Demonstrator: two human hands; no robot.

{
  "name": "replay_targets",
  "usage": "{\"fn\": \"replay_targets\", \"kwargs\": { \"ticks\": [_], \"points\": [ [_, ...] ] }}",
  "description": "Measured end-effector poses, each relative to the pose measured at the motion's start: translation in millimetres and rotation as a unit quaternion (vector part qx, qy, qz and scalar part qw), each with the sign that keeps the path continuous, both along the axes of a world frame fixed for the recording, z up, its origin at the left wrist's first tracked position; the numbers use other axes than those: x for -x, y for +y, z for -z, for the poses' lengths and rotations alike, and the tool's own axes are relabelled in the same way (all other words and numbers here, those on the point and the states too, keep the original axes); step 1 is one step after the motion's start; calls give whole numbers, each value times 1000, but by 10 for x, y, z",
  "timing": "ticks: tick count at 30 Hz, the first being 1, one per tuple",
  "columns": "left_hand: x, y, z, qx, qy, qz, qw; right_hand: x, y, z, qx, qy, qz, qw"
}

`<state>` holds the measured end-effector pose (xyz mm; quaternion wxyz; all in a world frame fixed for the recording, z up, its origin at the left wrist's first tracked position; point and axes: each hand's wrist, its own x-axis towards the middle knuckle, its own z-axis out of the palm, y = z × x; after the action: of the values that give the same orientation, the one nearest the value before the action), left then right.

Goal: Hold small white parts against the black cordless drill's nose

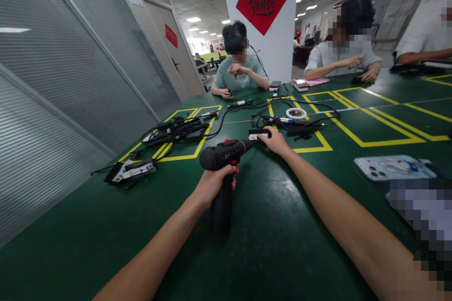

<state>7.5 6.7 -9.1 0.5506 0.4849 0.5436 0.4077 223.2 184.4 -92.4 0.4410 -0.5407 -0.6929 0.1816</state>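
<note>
My left hand (214, 182) is wrapped round the handle of a black cordless drill (221, 155). Its battery base points down towards the green table, and its chuck points right and away from me. My right hand (275, 140) pinches a small black block with a white strip (259, 134) just beyond the chuck. The drill's tip reaches the block's near side; whether they touch I cannot tell. Behind my right hand lie a soldering-iron-like tool with a blue band (290, 121) and a white ring (295, 113), among black cables.
Bundled black cables (176, 128) and black-and-white flat pieces (132, 170) lie on the left of the green table (169, 244). A phone (393, 168) rests at right. Yellow tape (388, 142) marks rectangles. Across the table, a person (243, 73) and another person (342, 59) sit with small items.
</note>
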Motion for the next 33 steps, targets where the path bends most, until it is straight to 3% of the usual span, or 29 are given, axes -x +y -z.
{"fn": "replay_targets", "kwargs": {
  "ticks": [33],
  "points": [
    [-16, -10, 2, -7, 15, 0, 1000, -10, 2, 6, -11, -6, -7, 1000]
  ]
}}
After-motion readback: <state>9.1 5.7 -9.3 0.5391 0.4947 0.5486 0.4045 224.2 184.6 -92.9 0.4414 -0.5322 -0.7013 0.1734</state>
